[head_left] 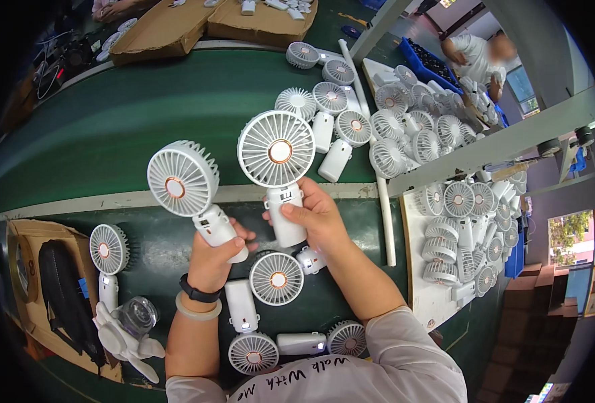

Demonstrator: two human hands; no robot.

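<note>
a: while both hands are up over the green table (109, 127), where does each fan sit?

b: going left to right: the left hand (211, 258) is wrapped closed round the handle of the left fan (184, 181). its long axis leans, handle low by the palm, round head up toward eleven o'clock from the fist.

a: and the other?

b: the right hand (314, 218) is curled shut on the handle of the right fan (276, 150), thumb across the front. that one stands close to upright, head at twelve o'clock to eleven from the knuckles, grille facing the camera.

a: how do the two lie to each other?

b: side by side, heads near but apart, the right head a little higher. the handles angle toward each other at the bottom.

a: what's beneath?

b: loose fans (276, 278) lie flat on the table at six o'clock from the hands, between the forearms, nearer the right wrist. one more fan (109, 250) lies at nine o'clock from the left wrist. a big heap of fans (405, 127) sits at two o'clock, well apart, closer to the right hand.
</note>
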